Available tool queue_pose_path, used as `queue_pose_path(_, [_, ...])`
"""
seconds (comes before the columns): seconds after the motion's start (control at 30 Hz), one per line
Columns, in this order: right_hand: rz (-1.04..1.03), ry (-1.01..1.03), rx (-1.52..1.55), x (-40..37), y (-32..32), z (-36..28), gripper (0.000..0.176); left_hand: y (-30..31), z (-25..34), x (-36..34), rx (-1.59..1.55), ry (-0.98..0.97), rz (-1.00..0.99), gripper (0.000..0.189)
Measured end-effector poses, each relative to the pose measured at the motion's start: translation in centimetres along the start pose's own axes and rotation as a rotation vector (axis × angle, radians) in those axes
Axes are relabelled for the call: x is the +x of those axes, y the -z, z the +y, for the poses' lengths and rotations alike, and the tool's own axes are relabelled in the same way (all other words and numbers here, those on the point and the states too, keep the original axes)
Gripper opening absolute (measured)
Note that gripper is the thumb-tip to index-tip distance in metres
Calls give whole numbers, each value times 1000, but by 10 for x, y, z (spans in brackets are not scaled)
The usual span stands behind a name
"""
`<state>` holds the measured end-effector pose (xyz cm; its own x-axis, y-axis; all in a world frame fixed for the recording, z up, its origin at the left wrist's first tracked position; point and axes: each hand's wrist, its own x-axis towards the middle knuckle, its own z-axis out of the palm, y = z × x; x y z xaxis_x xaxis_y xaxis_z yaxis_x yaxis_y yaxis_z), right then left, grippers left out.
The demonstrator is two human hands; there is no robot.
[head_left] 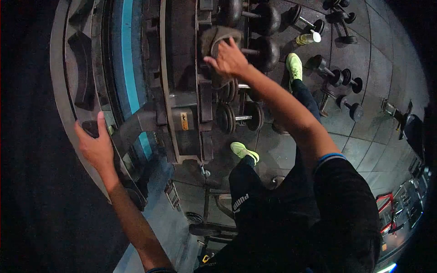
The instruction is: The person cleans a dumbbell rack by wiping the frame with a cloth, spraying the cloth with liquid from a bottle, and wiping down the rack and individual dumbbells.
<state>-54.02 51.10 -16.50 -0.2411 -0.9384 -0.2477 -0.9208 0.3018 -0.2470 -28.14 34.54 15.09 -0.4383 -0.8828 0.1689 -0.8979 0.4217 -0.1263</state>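
Observation:
My right hand presses a brownish-grey cloth against the end of a dumbbell on the rack, its thumb and a finger apart and its other fingers partly hidden. My left hand grips the rail of the dumbbell rack at the left, with thumb and fingers on either side of a dark cradle. Another round-headed dumbbell lies beside the wiped one. Plate-type dumbbells are on the near side of my right forearm.
Several dumbbells lie on the dark tiled floor. A bottle with a white cap stands among them. My shoes are close to the rack. A blue strip runs between rack levels. Gym equipment appears at lower right.

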Motion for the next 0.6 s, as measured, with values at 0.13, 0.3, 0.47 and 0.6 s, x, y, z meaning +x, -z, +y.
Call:
queue_pose_path(0.13, [659, 185, -18, 41, -33, 38, 52, -5, -10, 1, 56, -32, 41, 86])
queue_pose_path(0.3, [444, 150, 65, 16, -24, 21, 46, -2, -1, 2, 38, 14, -3, 83])
queue_pose_path(0.47, [405, 238, 662, -59, -64, 13, 42, -5, -5, -1, 77, -22, 43, 79])
queue_pose_path(0.6, [152, 451, 497, -95, -64, 11, 38, -5, -6, 1, 26, -9, 17, 76])
